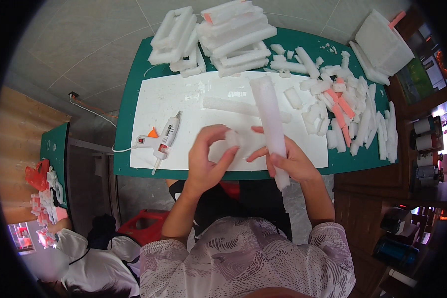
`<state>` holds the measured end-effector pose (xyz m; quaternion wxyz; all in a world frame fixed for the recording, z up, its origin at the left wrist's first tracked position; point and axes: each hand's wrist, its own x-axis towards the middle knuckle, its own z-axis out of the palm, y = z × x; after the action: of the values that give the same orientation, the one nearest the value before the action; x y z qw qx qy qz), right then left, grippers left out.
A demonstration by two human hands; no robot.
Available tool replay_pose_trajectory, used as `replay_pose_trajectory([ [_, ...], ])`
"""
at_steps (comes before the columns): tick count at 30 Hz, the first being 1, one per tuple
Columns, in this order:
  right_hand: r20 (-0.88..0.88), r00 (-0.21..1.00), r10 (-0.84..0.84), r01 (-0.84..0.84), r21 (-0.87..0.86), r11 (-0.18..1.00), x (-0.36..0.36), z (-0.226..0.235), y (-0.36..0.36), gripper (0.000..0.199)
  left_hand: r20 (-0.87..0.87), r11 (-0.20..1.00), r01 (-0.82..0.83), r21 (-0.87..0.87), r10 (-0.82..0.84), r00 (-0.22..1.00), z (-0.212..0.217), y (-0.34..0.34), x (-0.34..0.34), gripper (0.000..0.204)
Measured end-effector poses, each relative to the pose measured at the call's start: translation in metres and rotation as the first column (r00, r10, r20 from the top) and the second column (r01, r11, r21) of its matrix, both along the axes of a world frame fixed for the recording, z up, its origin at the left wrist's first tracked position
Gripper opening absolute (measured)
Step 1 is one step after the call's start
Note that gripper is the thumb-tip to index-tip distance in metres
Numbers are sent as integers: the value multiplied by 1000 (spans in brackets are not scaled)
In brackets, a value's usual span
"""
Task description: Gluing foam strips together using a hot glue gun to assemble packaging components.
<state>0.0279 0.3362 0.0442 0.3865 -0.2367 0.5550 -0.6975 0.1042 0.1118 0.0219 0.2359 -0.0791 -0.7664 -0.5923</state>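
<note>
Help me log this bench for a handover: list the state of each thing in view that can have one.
Left hand: closed on a small white foam piece.
Right hand: gripping a long foam bar, held above the table.
Glue gun: lying on the white board, unheld, cord attached.
Second foam bar: lying flat on the board.
Foam stack: piled at the far edge.
Foam offcuts: scattered loose at right.

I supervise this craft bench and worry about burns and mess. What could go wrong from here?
1. The glue gun lies on the white board near the left hand; its tip could burn a finger if hot.
2. The long foam strip in the right hand might sweep loose foam pieces off the table.
</note>
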Motion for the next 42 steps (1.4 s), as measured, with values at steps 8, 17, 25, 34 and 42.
replay_pose_trajectory([
  [8, -193, 956, -219, 242, 100, 965, 8, -12, 5, 56, -100, 987, -21, 160, 38, 994, 32, -18, -3, 50],
  [17, -546, 789, -280, 358, 38, 933, 18, -10, 9, 53, -236, 993, -94, -66, 76, 969, 61, -9, -12, 31],
  [25, -730, 637, -249, 392, 28, 919, 17, -5, 11, 48, -281, 984, -104, -142, 61, 958, 64, -8, -8, 30],
  [34, -864, 481, -148, 362, 43, 931, 17, 11, 16, 53, -260, 981, -5, -193, -46, 965, 64, -16, -7, 29],
  [42, -895, 436, -100, 289, 34, 957, 19, 27, 11, 67, -276, 967, 66, -247, -136, 951, 62, -14, -7, 28],
])
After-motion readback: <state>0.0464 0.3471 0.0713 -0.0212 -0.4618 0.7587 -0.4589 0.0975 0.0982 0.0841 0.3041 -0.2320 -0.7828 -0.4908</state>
